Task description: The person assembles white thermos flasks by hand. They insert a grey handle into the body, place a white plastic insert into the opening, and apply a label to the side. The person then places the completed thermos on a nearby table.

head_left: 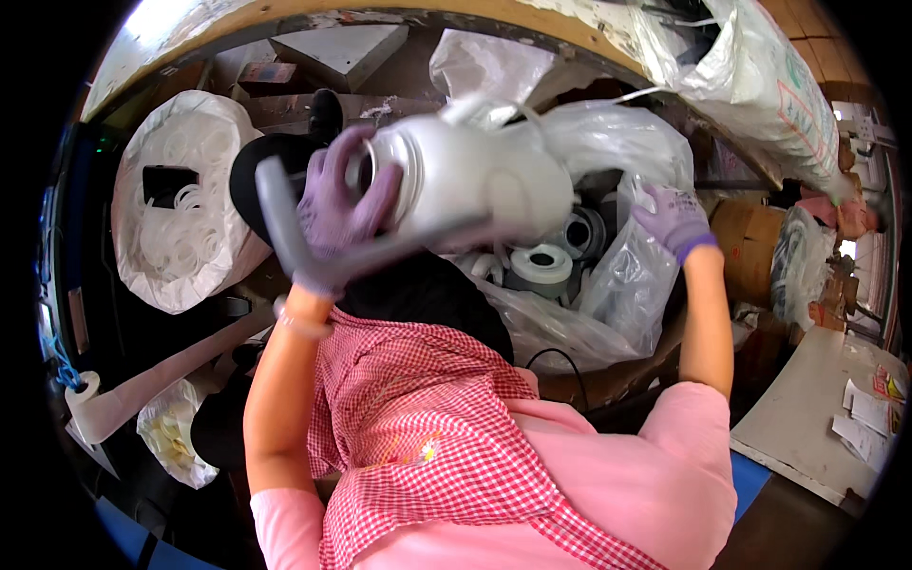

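My left hand (347, 204), in a purple glove, grips the ringed neck of a whitish jug (475, 176), which lies on its side in the air and is blurred by motion. A bent grey bar (285, 214), like a handle, crosses in front of my left wrist; whether it is joined to the jug I cannot tell. My right hand (673, 217), also gloved, pinches the rim of a clear plastic bag (617, 294). Inside the bag, below the jug, lie grey containers (581, 233) and one with a white ring top (541, 264).
At left stands a white-lined sack (180, 275) of translucent rings with a dark rectangular object (171, 183) on top. A paper roll (85, 399) hangs at lower left. A wooden edge (608, 28) curves across the back. White woven sack (760, 85) and grey board (807, 408) are at right.
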Demonstrator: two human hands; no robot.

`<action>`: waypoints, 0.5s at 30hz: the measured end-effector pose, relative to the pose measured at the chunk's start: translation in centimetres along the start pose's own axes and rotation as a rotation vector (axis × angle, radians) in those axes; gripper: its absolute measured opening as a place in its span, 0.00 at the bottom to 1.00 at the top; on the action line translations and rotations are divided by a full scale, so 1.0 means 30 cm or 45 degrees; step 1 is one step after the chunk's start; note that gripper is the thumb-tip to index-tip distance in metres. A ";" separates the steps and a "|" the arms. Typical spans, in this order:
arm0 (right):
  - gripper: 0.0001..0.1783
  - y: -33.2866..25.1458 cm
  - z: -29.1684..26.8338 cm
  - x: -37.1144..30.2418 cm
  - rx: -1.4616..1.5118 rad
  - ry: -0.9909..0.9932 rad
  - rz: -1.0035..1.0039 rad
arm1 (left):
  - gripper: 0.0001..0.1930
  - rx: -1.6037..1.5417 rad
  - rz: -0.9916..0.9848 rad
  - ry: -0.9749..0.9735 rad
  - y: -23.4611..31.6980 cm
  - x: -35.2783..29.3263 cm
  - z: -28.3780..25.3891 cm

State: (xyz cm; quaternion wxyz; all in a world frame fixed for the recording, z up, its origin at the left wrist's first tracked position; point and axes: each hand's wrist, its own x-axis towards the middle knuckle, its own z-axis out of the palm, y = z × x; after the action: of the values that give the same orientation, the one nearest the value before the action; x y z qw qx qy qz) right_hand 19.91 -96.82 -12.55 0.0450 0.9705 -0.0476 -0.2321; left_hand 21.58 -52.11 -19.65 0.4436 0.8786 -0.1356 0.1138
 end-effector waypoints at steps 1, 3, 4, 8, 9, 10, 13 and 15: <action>0.28 -0.150 -0.036 -0.090 0.175 0.130 -0.087 | 0.22 0.099 0.092 0.048 -0.041 0.025 0.059; 0.23 -0.242 0.113 -0.157 0.821 0.086 -0.425 | 0.24 0.029 0.019 0.067 -0.085 0.073 0.155; 0.24 -0.261 0.238 -0.149 0.716 -0.080 -0.381 | 0.26 -0.138 -0.152 0.049 -0.089 0.093 0.196; 0.31 -0.105 0.796 -0.243 0.532 -0.755 -0.291 | 0.30 -0.810 -1.058 -0.005 -0.020 0.163 0.310; 0.33 -0.085 0.837 -0.308 0.772 -1.016 -0.320 | 0.30 -0.829 -1.095 0.052 -0.047 0.149 0.341; 0.32 -0.104 0.803 -0.377 0.788 -1.200 -0.343 | 0.30 -0.836 -1.152 0.108 -0.079 0.107 0.364; 0.31 -0.105 0.995 -0.671 0.547 -1.378 -0.532 | 0.29 -1.072 -1.317 0.089 -0.161 0.050 0.423; 0.31 -0.080 1.271 -0.831 0.337 -1.400 -0.304 | 0.26 -1.270 -1.487 0.000 -0.126 0.035 0.415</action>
State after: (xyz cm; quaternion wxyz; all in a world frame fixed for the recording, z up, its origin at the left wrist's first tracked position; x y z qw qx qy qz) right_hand -19.39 -94.12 -35.55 -0.1345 0.7034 0.0174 -0.6978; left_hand 24.85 -60.19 -29.37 0.7756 0.5035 0.3153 -0.2135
